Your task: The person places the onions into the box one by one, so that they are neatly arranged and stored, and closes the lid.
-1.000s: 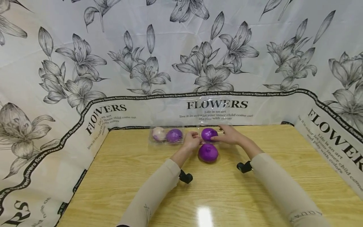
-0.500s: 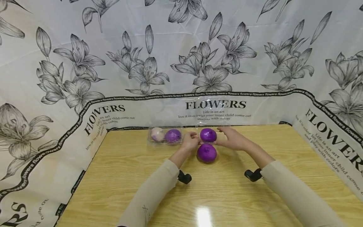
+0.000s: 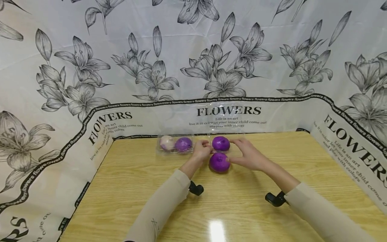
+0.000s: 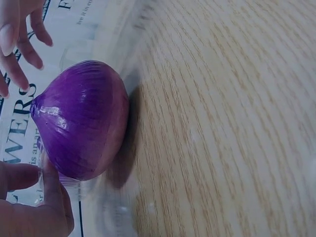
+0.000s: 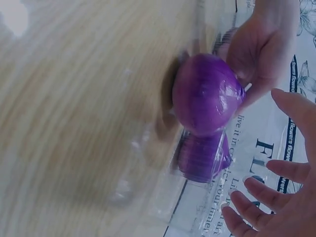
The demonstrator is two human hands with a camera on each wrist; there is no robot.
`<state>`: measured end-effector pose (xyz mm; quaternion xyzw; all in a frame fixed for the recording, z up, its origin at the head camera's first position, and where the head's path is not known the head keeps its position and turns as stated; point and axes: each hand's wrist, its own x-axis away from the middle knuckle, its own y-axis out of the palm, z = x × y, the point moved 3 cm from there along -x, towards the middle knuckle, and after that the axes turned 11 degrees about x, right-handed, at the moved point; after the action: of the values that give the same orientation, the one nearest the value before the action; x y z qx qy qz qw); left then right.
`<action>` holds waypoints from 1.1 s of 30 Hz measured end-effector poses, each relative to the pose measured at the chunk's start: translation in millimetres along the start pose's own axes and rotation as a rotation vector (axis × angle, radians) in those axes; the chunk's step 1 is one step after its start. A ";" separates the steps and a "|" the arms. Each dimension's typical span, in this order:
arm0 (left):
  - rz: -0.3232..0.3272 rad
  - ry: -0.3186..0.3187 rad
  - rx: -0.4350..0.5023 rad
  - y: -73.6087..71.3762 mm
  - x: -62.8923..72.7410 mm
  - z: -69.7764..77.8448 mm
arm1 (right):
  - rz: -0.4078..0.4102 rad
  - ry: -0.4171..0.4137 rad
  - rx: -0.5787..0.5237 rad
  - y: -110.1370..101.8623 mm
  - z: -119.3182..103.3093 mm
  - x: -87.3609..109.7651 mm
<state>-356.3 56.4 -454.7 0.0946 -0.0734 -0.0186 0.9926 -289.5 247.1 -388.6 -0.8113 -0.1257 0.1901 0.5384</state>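
A purple onion point(image 3: 219, 162) stands on the wooden table in front of a clear plastic box point(image 3: 239, 135), whose see-through lid stands raised at the back. Inside that box lies a second purple onion point(image 3: 221, 144), also seen behind the near onion point(image 5: 207, 96) in the right wrist view. My left hand point(image 3: 202, 152) pinches the box's clear edge between thumb and fingers, left of the onions; the left wrist view shows this left hand point(image 4: 37, 202) close up. My right hand point(image 3: 246, 154) is spread just right of the near onion, thumb closest to it, holding nothing.
To the left stands another clear plastic box point(image 3: 159, 151) with a pale onion point(image 3: 167, 143) and a purple onion point(image 3: 183, 144) in it. A white flower-printed cloth point(image 3: 169, 114) hangs behind and beside the wooden table point(image 3: 235, 215).
My right hand has drawn back from the onion in the box and come nearer to me, beside the front onion, fingers spread. The left hand keeps its pinch on the box edge.
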 end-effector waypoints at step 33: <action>0.000 0.004 -0.053 -0.9 -2.5 -0.5 | -0.052 0.199 -0.274 60.5 -4.5 4.5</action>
<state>-358.7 55.7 -455.7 0.0683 -0.0708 -0.0202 0.9949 -283.4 221.7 -443.5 -0.8884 -0.1175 0.0758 0.4373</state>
